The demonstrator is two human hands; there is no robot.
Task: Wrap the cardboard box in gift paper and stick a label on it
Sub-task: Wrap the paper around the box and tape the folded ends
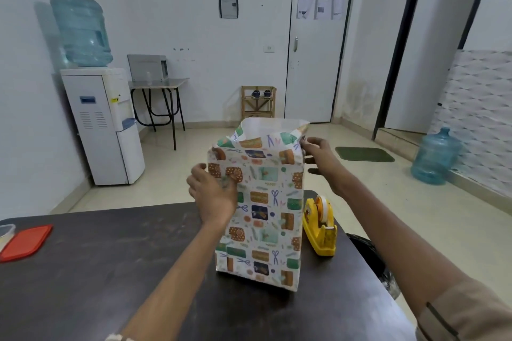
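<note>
Pinching top-right corner of gift paper (277,130) with right hand (318,152), fingertips clamped on the flap. Gripping left edge of wrapped cardboard box (260,224) with left hand (213,191), thumb on front face, steadying. Standing upright on table (110,271), top collar gaping open, tape dispenser (321,227) just beside on right. Likely closing the top end; no label showing. Next probably needing: creasing flaps flat, pinning down, reaching for tape.

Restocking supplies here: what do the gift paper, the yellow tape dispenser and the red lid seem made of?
Gift paper: thin printed paper, plain white inside, folding in sharp creases. Tape dispenser: seemingly moulded plastic, glossy yellow. Red lid: probably plastic, smooth with rounded corners.
</note>
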